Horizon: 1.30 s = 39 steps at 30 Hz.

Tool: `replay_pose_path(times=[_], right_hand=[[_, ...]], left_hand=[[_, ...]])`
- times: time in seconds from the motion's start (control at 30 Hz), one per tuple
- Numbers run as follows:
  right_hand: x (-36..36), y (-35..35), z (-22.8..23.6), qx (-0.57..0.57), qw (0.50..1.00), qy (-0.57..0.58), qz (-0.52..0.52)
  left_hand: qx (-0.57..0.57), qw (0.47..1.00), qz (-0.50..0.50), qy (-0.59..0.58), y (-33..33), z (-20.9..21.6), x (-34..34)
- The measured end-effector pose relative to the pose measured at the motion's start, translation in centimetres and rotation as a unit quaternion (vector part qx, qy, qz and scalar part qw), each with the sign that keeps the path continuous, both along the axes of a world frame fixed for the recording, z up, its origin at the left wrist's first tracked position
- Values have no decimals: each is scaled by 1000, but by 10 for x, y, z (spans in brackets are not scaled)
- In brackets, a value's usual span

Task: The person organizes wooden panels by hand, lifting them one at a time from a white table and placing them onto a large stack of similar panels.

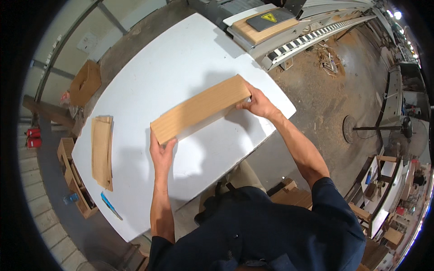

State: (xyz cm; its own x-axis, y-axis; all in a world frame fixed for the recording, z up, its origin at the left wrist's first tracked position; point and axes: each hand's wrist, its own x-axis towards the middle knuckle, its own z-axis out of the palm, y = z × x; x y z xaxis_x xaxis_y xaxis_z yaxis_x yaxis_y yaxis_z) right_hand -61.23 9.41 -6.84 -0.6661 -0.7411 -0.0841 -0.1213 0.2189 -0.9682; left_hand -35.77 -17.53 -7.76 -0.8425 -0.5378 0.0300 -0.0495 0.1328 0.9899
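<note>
Above the white table [135, 81] I hold a long wood-grain board [199, 108], slanting from lower left to upper right. A pale face shows along its near side; I cannot tell whether it is one thick piece or several together. My left hand [162, 152] grips its left end, thumb on the near side. Round the right end is my right hand [260, 103], its thumb also at the near side. The hidden fingers of both hands lie behind or under the board.
Thin brown strips [102, 151] lie stacked at the table's left, with a blue utility knife [110, 205] nearer me. A machine [266, 22] with a roller conveyor [325, 38] adjoins the far right. A cardboard box [86, 83] and wooden crate [74, 180] stand left; a fan [406, 128] stands right.
</note>
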Motion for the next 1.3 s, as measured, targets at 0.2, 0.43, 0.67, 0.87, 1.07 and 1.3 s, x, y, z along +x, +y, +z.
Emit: replay_pose_path(times=[0.2,0.43,0.67,0.87,1.07,1.3], right_hand=[[22,18,-4,-25,999,-28,-22],[60,43,-30,-84,988,106,-72],[291,139,35,2,939,5,-343],[549,135,60,-6,767,-130,-629],[731,65,126,79,589,-21,-804],[884,-35,242,233,364,104,-896]], left_hand=[[-33,998,46,-31,2,-15,21],[-8,998,-63,6,-21,-7,27],[52,939,-324,-103,17,61,17],[97,777,-606,-140,124,24,28],[15,583,-805,-108,212,81,111],[134,430,-893,18,306,181,242]])
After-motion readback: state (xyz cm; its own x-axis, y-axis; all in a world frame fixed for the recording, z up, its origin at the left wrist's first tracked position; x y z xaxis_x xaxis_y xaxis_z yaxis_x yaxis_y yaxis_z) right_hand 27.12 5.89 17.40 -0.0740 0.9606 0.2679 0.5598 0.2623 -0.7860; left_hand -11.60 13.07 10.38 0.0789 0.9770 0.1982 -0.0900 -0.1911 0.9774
